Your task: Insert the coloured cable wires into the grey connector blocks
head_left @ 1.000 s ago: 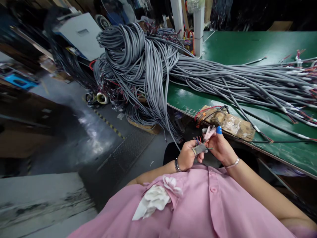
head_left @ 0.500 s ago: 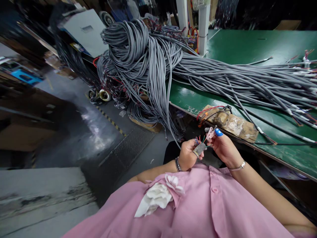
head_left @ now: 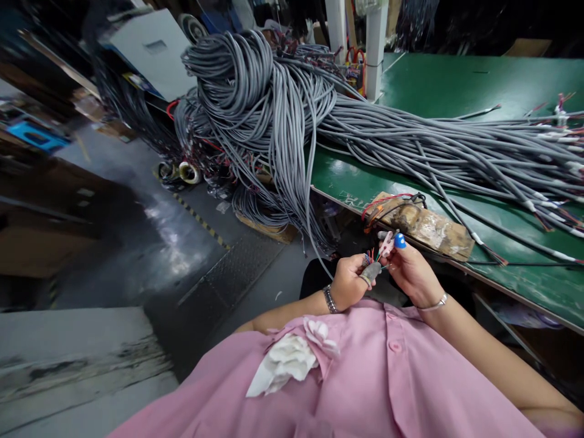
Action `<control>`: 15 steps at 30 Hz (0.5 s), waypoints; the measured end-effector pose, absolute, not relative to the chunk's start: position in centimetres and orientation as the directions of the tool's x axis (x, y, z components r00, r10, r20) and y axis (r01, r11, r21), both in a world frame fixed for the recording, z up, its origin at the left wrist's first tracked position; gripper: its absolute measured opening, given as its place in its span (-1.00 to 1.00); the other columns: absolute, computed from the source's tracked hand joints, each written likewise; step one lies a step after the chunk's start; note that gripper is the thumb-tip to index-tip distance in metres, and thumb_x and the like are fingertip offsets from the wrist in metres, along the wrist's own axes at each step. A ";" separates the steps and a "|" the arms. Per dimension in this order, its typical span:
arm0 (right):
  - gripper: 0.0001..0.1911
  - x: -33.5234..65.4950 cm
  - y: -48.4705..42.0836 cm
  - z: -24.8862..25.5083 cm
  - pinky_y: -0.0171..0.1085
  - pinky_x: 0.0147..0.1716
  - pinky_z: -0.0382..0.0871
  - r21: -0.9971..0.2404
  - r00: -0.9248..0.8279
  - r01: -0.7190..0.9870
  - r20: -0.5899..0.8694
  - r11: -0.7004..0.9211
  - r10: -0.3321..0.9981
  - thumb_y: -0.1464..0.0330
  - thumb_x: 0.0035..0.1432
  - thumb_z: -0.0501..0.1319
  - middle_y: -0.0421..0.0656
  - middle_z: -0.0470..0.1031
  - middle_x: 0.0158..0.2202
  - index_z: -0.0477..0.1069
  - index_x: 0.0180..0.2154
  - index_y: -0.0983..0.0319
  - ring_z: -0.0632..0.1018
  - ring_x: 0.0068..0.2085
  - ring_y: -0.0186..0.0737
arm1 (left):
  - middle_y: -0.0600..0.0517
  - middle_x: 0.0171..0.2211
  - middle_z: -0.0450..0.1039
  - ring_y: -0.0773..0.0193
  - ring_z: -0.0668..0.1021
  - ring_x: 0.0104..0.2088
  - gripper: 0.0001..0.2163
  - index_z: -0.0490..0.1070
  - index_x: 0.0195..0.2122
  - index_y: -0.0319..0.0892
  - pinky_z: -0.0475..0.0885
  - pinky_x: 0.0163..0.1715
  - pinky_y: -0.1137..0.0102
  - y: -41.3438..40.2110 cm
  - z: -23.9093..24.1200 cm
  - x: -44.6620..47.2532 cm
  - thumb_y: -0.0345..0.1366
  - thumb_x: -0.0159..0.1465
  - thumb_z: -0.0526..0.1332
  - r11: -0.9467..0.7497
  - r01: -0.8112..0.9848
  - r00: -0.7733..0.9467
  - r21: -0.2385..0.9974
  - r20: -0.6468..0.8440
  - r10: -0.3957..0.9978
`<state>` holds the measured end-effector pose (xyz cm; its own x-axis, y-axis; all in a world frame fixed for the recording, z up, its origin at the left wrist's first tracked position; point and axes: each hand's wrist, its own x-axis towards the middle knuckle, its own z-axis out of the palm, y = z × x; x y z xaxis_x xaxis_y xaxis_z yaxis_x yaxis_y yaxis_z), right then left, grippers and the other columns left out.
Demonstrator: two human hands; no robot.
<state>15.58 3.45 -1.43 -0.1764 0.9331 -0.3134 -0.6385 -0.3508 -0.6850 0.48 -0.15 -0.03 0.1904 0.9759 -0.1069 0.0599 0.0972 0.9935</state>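
My left hand (head_left: 349, 283) is closed on the end of a grey cable, from which thin coloured wires (head_left: 370, 258) fan out. A grey wrapping (head_left: 371, 272), seemingly round my left thumb, lies just below these wires. Close by on the right, my right hand (head_left: 414, 274) pinches a small pale pink plastic piece (head_left: 387, 243) that looks like a connector. A blue cover (head_left: 399, 241) sits on my right thumb. A few wires reach toward the pink piece, but whether any enter it I cannot tell. Both hands are just off the bench edge, above my lap.
A thick bundle of grey cables (head_left: 410, 131) runs along the green bench (head_left: 506, 79) and hangs over its left end. At the front edge lies a worn wooden block (head_left: 438, 234) with red and black leads. A white post (head_left: 375, 55) stands behind. Cable coils sit on the floor.
My right hand has shifted slightly left, closer to my left hand, with the pink piece still pinched. The camera view has turned a little.
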 end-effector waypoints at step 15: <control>-0.51 17.9 2.9 -3.0 -0.34 -0.44 0.42 -0.615 -0.396 -0.577 -0.365 -0.538 0.843 -0.10 0.05 0.18 -0.15 0.50 -0.38 0.49 -0.36 0.20 0.46 -0.44 -0.34 | 0.04 -0.60 0.44 0.33 0.47 -0.56 -0.81 0.48 -0.37 -0.18 0.39 -0.48 0.44 -0.5 0.8 -1.7 -0.16 0.16 0.24 -0.128 0.253 0.024 0.959 0.126 0.992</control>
